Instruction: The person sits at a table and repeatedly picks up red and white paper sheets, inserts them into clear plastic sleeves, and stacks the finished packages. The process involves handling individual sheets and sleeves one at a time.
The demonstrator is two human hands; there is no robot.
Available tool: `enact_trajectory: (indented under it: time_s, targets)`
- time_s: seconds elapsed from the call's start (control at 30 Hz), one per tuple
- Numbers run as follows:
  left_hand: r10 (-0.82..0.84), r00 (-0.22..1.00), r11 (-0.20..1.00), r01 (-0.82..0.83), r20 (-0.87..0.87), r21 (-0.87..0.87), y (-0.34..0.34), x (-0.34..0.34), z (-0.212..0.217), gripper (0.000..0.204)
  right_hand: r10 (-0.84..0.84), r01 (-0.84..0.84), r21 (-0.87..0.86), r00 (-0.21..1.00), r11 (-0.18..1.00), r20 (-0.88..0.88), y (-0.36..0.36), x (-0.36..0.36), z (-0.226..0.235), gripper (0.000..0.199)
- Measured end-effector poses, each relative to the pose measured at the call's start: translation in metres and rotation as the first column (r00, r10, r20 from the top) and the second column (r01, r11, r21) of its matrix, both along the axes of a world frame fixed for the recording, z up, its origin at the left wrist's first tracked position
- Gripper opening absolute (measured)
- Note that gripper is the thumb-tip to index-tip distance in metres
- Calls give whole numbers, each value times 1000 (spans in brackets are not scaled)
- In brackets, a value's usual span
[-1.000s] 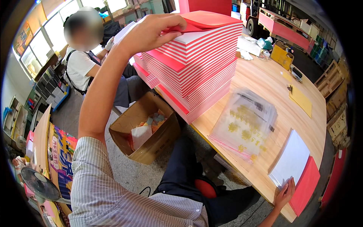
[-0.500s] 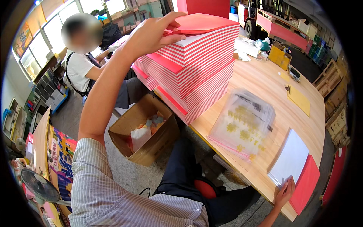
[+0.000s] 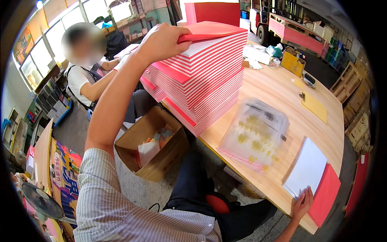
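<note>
My left hand is closed on the near corner of the top red-covered booklet, and that corner is lifted a little. Beneath it rises a tall stack of red and white booklets at the table's left edge. Over to the lower right, my right hand lies with fingers stretched out on the near end of a white paper stack. A red cover sheet lies beside and partly under the white paper. Between the two stacks is a pile of clear plastic bags with yellow prints.
An open cardboard box with paper scraps stands on the floor left of the wooden table. Farther back are a yellow clipboard, a yellow box and white gloves. A co-worker sits at the left. A fan stands lower left.
The fingers of my left hand have closed on the corner of the top red booklet, where they were spread before. My right hand stays on the white paper.
</note>
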State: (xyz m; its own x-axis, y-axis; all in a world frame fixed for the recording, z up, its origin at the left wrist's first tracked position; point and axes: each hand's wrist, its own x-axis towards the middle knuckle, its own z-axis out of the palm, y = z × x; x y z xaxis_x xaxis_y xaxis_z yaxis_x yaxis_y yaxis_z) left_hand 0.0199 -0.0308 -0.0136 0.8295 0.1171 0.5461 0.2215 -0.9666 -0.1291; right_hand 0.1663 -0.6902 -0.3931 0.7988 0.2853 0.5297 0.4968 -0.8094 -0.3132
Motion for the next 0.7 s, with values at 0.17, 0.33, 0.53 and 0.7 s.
enact_trajectory:
  time_s: [0.17, 0.33, 0.53, 0.7]
  targets:
    - [-35, 999, 994, 32, 32, 104, 10, 3, 0, 28, -8, 8, 16, 1000, 1000, 9, 3, -1, 1, 27]
    - [0, 1000, 1000, 0, 7, -13, 2, 1, 0, 30, -10, 10, 43, 1000, 999, 2, 3, -3, 2, 26]
    - [42, 999, 996, -42, 3, 76, 8, 0, 0, 32, 9, -9, 28, 1000, 1000, 24, 3, -2, 1, 25]
    - [46, 996, 997, -50, 70, 56, 5, 0, -4, 31, 4, -5, 34, 1000, 999, 26, 0, -1, 0, 24]
